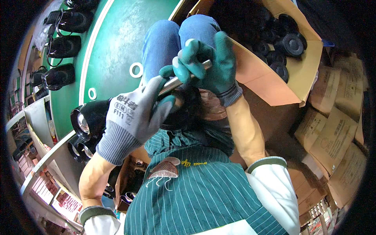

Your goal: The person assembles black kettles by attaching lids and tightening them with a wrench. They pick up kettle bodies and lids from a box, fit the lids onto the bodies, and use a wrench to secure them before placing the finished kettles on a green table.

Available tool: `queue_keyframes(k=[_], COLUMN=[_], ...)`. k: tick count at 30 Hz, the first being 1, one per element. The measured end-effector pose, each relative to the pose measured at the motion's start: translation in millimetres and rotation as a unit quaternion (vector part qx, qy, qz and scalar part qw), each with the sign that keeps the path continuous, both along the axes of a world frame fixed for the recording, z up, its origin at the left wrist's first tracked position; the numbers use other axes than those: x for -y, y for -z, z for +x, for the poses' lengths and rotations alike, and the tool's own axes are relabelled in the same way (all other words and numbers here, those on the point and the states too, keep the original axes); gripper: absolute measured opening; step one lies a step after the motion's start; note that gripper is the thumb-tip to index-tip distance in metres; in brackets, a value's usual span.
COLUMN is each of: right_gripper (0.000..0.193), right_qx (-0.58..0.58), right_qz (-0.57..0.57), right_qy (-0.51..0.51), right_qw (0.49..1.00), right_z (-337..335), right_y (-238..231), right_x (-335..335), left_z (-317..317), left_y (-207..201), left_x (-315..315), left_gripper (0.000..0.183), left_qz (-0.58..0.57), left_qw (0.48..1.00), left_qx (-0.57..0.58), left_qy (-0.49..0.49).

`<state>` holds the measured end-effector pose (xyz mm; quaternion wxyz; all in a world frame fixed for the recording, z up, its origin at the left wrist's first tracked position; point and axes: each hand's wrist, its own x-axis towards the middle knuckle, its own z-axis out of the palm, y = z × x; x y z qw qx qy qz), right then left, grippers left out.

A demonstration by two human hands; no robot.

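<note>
Both my hands wear grey knit gloves with green-coated palms and are raised in front of my knees. My left hand is closed around the lower end of a shiny metal tube. My right hand grips the tube's upper end, its thumb and fingers curled round it. The tube slants upward from left to right between them. Beneath the hands lies a glossy black object, mostly hidden by the gloves, so its kind cannot be made out.
A green work surface at left bears two white rings and a row of black housings with cables. Black housings with shiny reflectors stand by my left wrist. An open carton holds black round parts; stacked cardboard boxes stand right.
</note>
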<state>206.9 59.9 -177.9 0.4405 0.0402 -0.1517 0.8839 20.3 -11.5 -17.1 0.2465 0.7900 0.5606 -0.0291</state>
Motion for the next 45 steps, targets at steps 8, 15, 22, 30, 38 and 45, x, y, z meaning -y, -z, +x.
queue_keyframes(k=[8, 15, 22, 30, 38, 45], right_gripper=[0.018, 0.048, 0.046, 0.043, 0.042, 0.044], right_qx=[0.098, 0.057, 0.112, 0.099, 0.073, 0.094], right_qz=[0.064, -0.014, 0.051, 0.059, 0.06, 0.034], right_qy=[0.042, 0.141, 0.218, 0.218, 0.198, 0.279], right_qw=[0.992, 0.988, 0.968, 0.969, 0.976, 0.955], right_z=[7.2, 2.2, 1.1, 5.1, 4.0, -0.3], right_y=[6.2, -40.9, -39.1, -33.8, -49.2, -50.3], right_x=[-2.1, 38.5, 58.1, 68.9, 69.0, 73.4], left_z=[16.4, -17.5, -22.7, -32.8, -31.2, -32.1], left_y=[9.8, 33.1, 35.0, 42.7, 38.6, 60.0], left_x=[1.8, -31.3, -36.8, -41.4, -35.9, -62.7], left_gripper=[0.038, 0.027, 0.03, 0.039, 0.042, 0.036], left_qz=[0.009, -0.012, -0.016, 0.02, 0.03, 0.088], left_qw=[0.998, 0.99, 0.986, 0.974, 0.973, 0.95], left_qx=[-0.044, 0.126, 0.108, 0.095, 0.066, 0.075], left_qy=[-0.048, 0.053, 0.126, 0.205, 0.221, 0.289])
